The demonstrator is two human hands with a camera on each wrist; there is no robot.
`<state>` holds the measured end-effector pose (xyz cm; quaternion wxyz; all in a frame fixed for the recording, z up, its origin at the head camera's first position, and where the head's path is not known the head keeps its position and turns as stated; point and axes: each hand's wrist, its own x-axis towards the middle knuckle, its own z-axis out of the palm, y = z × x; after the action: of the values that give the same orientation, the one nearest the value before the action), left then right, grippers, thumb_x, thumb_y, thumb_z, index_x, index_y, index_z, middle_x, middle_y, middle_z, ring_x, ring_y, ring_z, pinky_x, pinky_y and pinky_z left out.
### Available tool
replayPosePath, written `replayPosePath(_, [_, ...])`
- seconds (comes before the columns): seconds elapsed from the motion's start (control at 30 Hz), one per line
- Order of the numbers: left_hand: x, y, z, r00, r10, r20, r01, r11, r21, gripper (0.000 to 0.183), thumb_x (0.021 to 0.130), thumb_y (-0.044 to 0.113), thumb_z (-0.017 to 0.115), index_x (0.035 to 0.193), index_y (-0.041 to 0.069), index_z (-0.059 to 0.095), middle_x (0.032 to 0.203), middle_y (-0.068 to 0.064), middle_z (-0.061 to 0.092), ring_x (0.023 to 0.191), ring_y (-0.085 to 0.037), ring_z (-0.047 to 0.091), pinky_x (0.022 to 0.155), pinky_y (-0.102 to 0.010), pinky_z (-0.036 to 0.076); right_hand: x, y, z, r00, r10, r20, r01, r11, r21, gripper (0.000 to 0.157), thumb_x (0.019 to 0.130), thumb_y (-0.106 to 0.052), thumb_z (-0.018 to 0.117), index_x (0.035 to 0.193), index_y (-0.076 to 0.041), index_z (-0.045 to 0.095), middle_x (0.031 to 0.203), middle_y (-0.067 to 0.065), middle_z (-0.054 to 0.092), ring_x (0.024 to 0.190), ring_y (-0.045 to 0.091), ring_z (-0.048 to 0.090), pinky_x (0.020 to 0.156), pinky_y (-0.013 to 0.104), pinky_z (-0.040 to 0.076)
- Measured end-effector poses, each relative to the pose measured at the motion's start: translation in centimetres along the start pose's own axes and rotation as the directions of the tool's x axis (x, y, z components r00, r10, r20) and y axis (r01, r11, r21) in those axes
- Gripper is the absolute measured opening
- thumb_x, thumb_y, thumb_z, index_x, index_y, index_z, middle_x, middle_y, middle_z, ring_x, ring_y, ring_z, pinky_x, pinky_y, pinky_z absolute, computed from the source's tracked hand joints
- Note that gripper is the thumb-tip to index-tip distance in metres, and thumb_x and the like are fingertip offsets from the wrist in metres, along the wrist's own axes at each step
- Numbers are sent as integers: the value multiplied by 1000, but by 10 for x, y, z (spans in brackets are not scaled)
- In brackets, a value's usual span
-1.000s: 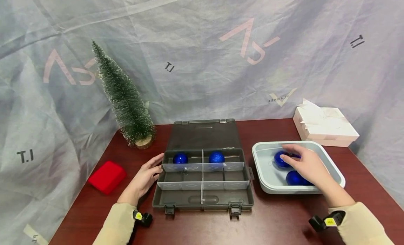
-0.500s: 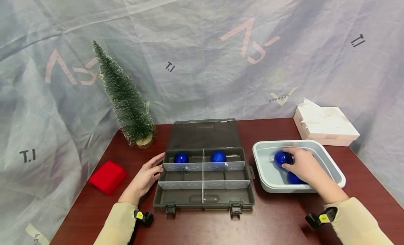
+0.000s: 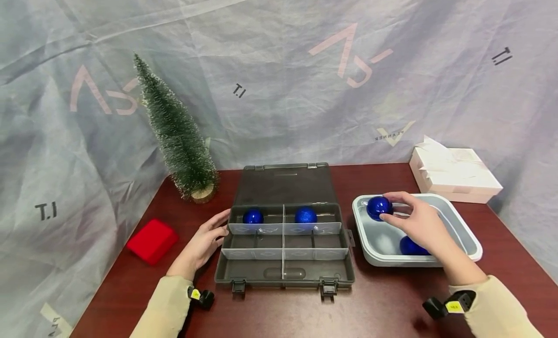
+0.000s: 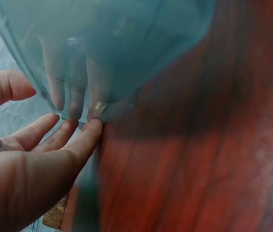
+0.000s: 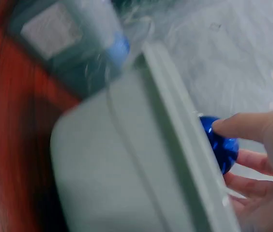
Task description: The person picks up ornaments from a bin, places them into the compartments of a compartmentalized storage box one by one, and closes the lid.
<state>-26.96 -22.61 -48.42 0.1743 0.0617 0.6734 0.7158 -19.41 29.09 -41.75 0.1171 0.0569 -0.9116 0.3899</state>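
My right hand [image 3: 420,224] pinches a shiny blue Christmas bauble [image 3: 379,208] between thumb and fingers, over the left rear part of the light grey tray [image 3: 379,260]. At least one more blue bauble [image 3: 411,246] lies in that tray, partly hidden behind the hand. With relaxed fingers, my left hand [image 3: 205,243] touches the left side of a dark translucent compartment box [image 3: 248,268], its fingertips [image 4: 94,126] against the wall in the left wrist view. The box's lid is folded back. Its rear row holds a glossy blue bauble [image 3: 253,216] at left and a glittery blue bauble [image 3: 306,215] at right.
A small frosted Christmas tree [image 3: 178,134] on a wooden base stands at the back left. Near the left edge lies a red block-shaped object [image 3: 152,241]. At the back right sits a white gift box [image 3: 457,171] with a bow. A grey cloth [image 3: 279,76] hangs behind the table.
My right hand has closed on a bauble in the tray, then raised it and moved it left toward the tray's rim. The left hand stays at the box's side.
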Motion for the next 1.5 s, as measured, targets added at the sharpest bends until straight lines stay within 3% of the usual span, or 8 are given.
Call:
replayPosePath(0.1, [1,0,1,1000,-5,0,5,1000,6,68,96,-6,48,160,8,31,165,-13,25,151,-37,20,116,-61,17,0,-14,3,1000,1,21,-4,991,130,49,91,-22,79,134,-6,62,128,20,65,113,43,65,75,19,54])
replayPosePath(0.37, [1,2,1,1000,3,2,-3,1000,5,70,94,-6,47,161,7,30,165,-15,25,150,-39,22,115,-60,19,11,-62,36,990,-83,115,29,910,414,45,91,-10,77,133,-2,62,126,19,66,116,37,63,84,26,55])
replayPosePath(0.5, [-1,2,1,1000,3,-4,-3,1000,0,69,94,-7,47,160,7,31,164,-15,26,150,-38,23,116,-61,18,20,-85,65,976,-143,165,47,877,479,45,88,-7,80,130,-2,65,122,17,69,112,31,65,84,29,55])
replayPosePath(0.7, [-2,2,-1,1000,-2,0,2,1000,7,70,95,-6,47,161,7,30,165,-15,24,151,-39,20,116,-61,17,30,-118,114,944,-196,265,35,859,512,43,85,-7,82,125,-4,67,117,13,70,110,28,67,84,32,56])
replayPosePath(0.9, [-2,4,0,1000,-5,22,5,1000,-11,71,94,-6,47,161,7,28,166,-15,21,152,-39,17,117,-62,13,43,-145,157,912,-214,350,20,875,484,42,85,-8,82,124,-5,68,115,9,69,107,25,66,86,35,56])
replayPosePath(1.1, [1,5,2,1000,-11,21,12,1000,-23,70,94,-8,47,161,7,29,165,-15,24,150,-37,24,116,-59,19,50,-159,188,923,-160,350,28,935,353,39,85,-17,85,121,-12,70,109,1,70,101,19,68,87,37,54])
replayPosePath(1.37, [1,3,2,1000,-10,13,10,1000,-9,69,94,-7,46,160,6,31,163,-16,28,134,-27,47,110,-49,32,47,-171,216,938,-136,317,32,949,315,39,85,-20,84,121,-10,72,106,3,72,99,20,68,82,36,55])
replayPosePath(1.5, [-1,3,1,1000,-8,11,8,1000,-9,69,94,-7,46,160,6,30,163,-16,28,130,-23,50,107,-43,37,41,-177,223,947,-147,287,62,956,287,40,85,-19,85,121,-9,72,108,5,74,99,21,69,81,36,56])
